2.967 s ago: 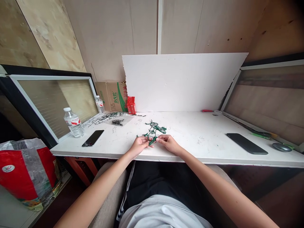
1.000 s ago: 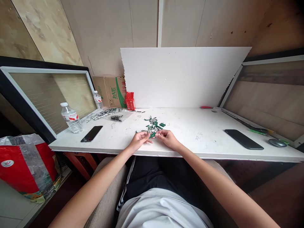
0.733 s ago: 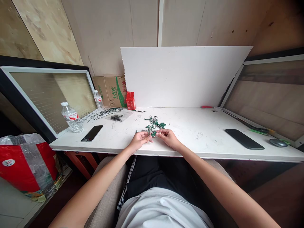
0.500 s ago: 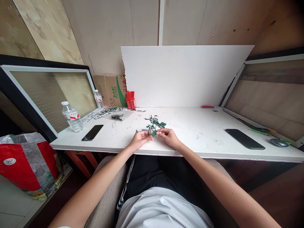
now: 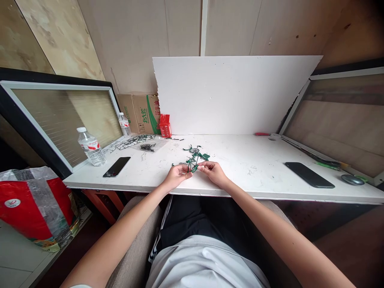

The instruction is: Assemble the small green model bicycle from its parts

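Near the front edge of the white table, a small green model frame [image 5: 193, 167] of thin bars, like a bicycle frame, sits between my hands. My left hand [image 5: 179, 175] grips its left side, thumb pressed toward the fingers. From the right, my right hand [image 5: 212, 172] pinches its other side with thumb and fingertips. Just beyond the hands lie loose green parts [image 5: 205, 156] and a grey wheel-like piece [image 5: 194, 150]. The fingertips partly hide the model, and its fine details are too small to make out.
On the left are a phone [image 5: 117, 167], a water bottle [image 5: 91, 147], black part frames [image 5: 135, 141] and a plastic bag [image 5: 150, 147] of dark pieces. A red box [image 5: 165, 126] stands behind. Rightward lie a dark phone [image 5: 309, 175] and a mouse [image 5: 352, 179].
The green model has tilted slightly between my fingers, and my left thumb has shifted a little. Both hands stay in nearly the same place.
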`<state>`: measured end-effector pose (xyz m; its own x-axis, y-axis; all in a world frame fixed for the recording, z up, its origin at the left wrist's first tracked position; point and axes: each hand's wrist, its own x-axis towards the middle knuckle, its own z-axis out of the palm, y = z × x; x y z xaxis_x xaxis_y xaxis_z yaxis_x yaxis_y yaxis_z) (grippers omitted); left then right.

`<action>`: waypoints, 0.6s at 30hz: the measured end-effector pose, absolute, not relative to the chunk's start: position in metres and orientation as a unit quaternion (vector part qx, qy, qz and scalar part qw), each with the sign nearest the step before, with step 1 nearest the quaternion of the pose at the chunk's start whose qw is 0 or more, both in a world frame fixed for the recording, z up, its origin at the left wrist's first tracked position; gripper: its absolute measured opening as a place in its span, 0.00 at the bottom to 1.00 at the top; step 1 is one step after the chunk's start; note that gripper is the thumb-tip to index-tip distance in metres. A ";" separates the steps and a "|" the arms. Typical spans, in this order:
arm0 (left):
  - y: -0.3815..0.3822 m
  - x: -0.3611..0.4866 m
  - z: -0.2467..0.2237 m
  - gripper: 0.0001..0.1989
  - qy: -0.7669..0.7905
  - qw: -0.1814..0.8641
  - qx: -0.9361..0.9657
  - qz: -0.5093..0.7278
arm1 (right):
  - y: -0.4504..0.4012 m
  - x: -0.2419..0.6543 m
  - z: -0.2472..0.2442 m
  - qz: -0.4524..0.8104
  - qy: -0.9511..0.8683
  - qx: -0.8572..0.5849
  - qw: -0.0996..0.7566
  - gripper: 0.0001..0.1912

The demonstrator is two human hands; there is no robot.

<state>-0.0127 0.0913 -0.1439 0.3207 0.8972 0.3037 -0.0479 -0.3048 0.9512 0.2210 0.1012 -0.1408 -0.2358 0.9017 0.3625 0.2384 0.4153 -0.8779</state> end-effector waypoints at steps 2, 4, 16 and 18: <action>0.091 -0.013 -0.144 0.25 0.325 0.502 0.641 0.481 | 0.101 0.220 -0.141 0.360 -0.705 -0.399 0.463 0.24; 0.090 -0.013 -0.144 0.25 0.320 0.521 0.631 0.477 | 0.102 0.220 -0.142 0.368 -0.708 -0.393 0.457 0.24; 0.087 -0.013 -0.141 0.21 0.324 0.469 0.692 0.443 | 0.102 0.222 -0.142 0.378 -0.730 -0.369 0.434 0.21; 0.086 -0.013 -0.142 0.21 0.327 0.452 0.708 0.434 | 0.100 0.221 -0.140 0.380 -0.734 -0.363 0.431 0.21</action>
<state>-0.0128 0.0861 -0.1418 0.4093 0.8551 0.3181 0.0718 -0.3778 0.9231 0.2215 0.1005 -0.1402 -0.3652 0.8598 0.3568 0.2048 0.4481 -0.8702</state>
